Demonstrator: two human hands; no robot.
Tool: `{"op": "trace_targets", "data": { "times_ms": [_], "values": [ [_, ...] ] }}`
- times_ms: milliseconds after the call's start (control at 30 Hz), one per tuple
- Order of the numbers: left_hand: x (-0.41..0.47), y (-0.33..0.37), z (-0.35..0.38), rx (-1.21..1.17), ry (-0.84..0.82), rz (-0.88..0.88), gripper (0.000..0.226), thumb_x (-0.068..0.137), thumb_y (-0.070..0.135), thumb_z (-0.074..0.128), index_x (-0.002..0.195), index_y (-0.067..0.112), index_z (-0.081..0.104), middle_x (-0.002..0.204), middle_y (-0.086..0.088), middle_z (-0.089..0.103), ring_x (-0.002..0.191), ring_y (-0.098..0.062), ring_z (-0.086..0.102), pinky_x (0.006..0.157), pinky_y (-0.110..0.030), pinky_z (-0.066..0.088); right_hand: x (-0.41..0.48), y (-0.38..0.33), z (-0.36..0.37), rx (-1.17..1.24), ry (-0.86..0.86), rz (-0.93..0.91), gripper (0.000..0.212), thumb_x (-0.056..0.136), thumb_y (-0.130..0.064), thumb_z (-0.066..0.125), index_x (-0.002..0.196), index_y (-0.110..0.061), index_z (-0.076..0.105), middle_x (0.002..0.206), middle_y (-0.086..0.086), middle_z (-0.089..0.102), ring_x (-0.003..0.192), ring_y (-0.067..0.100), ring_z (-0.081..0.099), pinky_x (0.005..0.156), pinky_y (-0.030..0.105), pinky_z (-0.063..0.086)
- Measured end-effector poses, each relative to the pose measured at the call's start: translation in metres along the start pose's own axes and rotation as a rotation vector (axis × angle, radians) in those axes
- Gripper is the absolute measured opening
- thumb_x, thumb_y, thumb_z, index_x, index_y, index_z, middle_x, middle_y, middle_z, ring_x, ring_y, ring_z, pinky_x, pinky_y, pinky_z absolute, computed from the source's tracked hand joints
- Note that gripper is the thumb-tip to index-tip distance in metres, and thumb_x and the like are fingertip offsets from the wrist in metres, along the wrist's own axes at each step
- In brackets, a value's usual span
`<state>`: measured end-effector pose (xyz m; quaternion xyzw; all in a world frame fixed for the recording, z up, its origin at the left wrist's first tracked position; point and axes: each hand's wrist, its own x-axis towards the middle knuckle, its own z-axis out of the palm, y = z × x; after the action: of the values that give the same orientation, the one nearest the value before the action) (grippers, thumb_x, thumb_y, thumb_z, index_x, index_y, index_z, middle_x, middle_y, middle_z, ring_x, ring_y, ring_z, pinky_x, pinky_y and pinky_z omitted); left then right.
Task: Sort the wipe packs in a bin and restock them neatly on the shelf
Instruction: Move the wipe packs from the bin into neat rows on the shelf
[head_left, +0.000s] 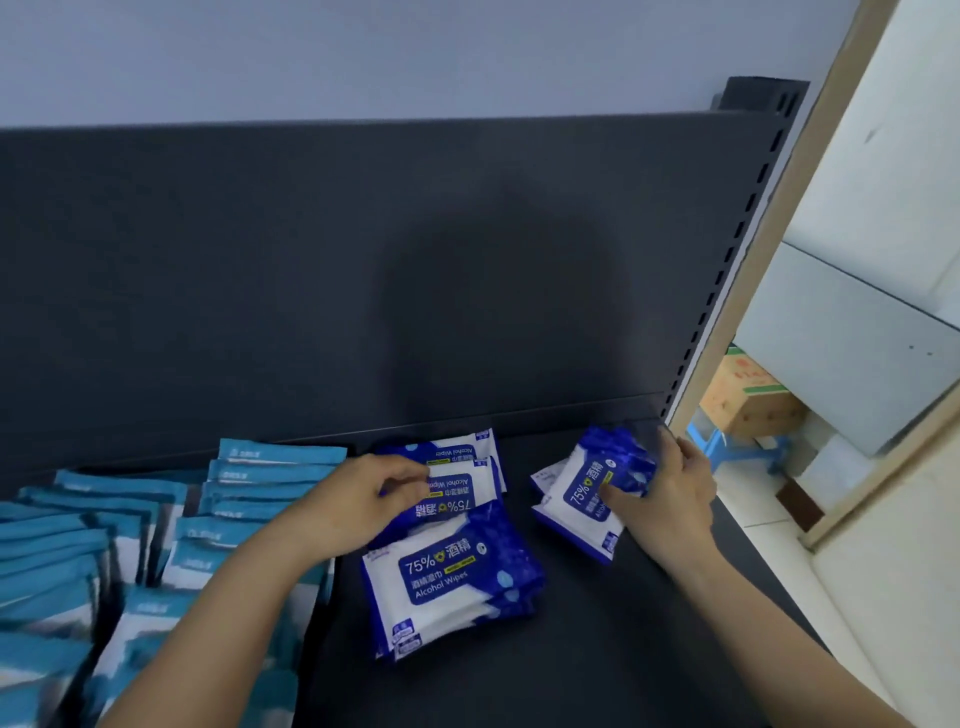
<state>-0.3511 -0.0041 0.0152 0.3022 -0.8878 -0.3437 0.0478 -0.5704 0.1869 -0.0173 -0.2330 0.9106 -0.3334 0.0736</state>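
Blue-and-white alcohol wipe packs lie on the dark shelf (597, 639). A front stack (447, 582) sits at the centre. Behind it lies a turned-round pack (462, 493), and my left hand (363, 499) pinches its left edge. Another pack (452, 448) lies against the back panel. To the right, my right hand (670, 493) grips a small tilted stack of packs (592, 493), thumb on the top label and fingers round the far edge.
Rows of teal wipe packs (130, 530) fill the left of the shelf, standing on edge. The dark back panel (363, 270) rises behind. The shelf's right upright (727, 270) ends the bay; beyond it are a cardboard box (748, 400) and a blue stool (727, 447) on the floor.
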Motion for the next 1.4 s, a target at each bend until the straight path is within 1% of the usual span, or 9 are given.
{"op": "trace_targets", "data": {
  "times_ms": [133,267,500,633,833,1033,1167,1300,1400],
  "values": [
    [-0.009,-0.008,-0.005,0.011,0.081,0.011,0.029,0.091,0.024,0.062,0.119,0.021,0.065,0.108,0.010,0.066,0.098,-0.002,0.059,0.090,-0.016,0.044,-0.001,-0.022,0.010,-0.248,-0.043,-0.287,0.063,0.079,-0.022,0.068,0.137,-0.020,0.045,0.148,0.006,0.033,0.139,0.027,0.023,0.112,0.046,0.024],
    [-0.018,-0.017,-0.012,0.114,0.189,0.048,0.032,0.090,0.027,0.063,0.122,0.023,0.064,0.109,0.012,0.062,0.085,0.003,0.054,0.076,-0.003,0.037,-0.002,-0.064,0.022,-0.107,-0.236,-0.520,0.043,0.087,-0.019,0.062,0.129,-0.015,0.054,0.138,0.002,0.047,0.127,0.017,0.042,0.102,0.020,0.030],
    [-0.041,-0.034,-0.019,0.149,0.275,0.004,0.039,0.089,0.033,0.063,0.127,0.026,0.059,0.126,0.007,0.058,0.114,-0.007,0.053,0.098,-0.023,0.042,0.023,-0.115,0.072,-0.276,-0.711,-0.294,0.094,0.067,-0.045,0.080,0.141,-0.010,0.033,0.141,0.010,0.040,0.125,0.024,0.043,0.106,0.036,0.038],
    [-0.049,-0.041,-0.017,0.165,0.260,0.000,0.040,0.091,0.036,0.060,0.130,0.028,0.056,0.130,0.009,0.056,0.117,-0.004,0.050,0.099,-0.020,0.040,0.024,-0.118,0.085,-0.206,-0.666,-0.167,0.106,0.059,-0.033,0.088,0.140,-0.006,0.027,0.137,0.010,0.040,0.124,0.024,0.042,0.104,0.032,0.040],
    [-0.043,-0.031,-0.019,0.181,0.274,0.042,0.045,0.093,0.035,0.056,0.137,0.028,0.048,0.137,0.009,0.049,0.125,-0.005,0.041,0.100,-0.015,0.032,0.011,-0.114,0.082,0.168,-0.643,-0.105,0.081,0.059,-0.005,0.087,0.125,-0.008,0.041,0.110,0.000,0.056,0.099,0.015,0.055,0.082,0.028,0.048],
    [-0.017,-0.005,-0.018,0.244,0.218,0.110,0.081,0.088,0.043,0.061,0.151,0.024,0.015,0.154,0.008,0.023,0.139,-0.008,0.019,0.110,-0.016,0.013,-0.006,-0.122,0.053,0.154,-0.552,-0.471,0.029,0.068,-0.004,0.079,0.088,-0.015,0.061,0.086,-0.003,0.061,0.076,0.010,0.059,0.058,0.007,0.041],
    [-0.007,0.009,-0.018,0.284,0.297,0.181,0.068,0.088,0.033,0.064,0.146,0.025,0.030,0.140,0.002,0.048,0.123,-0.014,0.046,0.103,-0.026,0.035,-0.014,-0.135,0.031,0.152,-0.381,-0.696,0.031,0.061,-0.003,0.082,0.087,-0.008,0.066,0.080,0.000,0.050,0.067,0.010,0.051,0.058,0.010,0.036],
    [-0.005,0.013,-0.017,-0.057,0.489,0.190,0.034,0.088,0.017,0.065,0.120,0.021,0.054,0.110,0.003,0.063,0.095,-0.009,0.060,0.079,-0.020,0.048,-0.014,-0.146,0.002,0.363,-0.211,-0.563,0.052,0.065,-0.014,0.083,0.108,-0.027,0.056,0.097,-0.011,0.053,0.085,-0.001,0.053,0.069,0.007,0.040],
    [-0.006,0.017,-0.015,-0.579,0.521,0.080,0.022,0.088,0.008,0.064,0.103,0.021,0.054,0.102,0.005,0.066,0.081,0.005,0.062,0.070,-0.009,0.048,-0.015,-0.146,-0.005,0.569,-0.339,-0.332,0.058,0.080,-0.022,0.073,0.131,-0.021,0.044,0.117,-0.008,0.056,0.102,0.005,0.056,0.078,0.014,0.044]
  ]
}}
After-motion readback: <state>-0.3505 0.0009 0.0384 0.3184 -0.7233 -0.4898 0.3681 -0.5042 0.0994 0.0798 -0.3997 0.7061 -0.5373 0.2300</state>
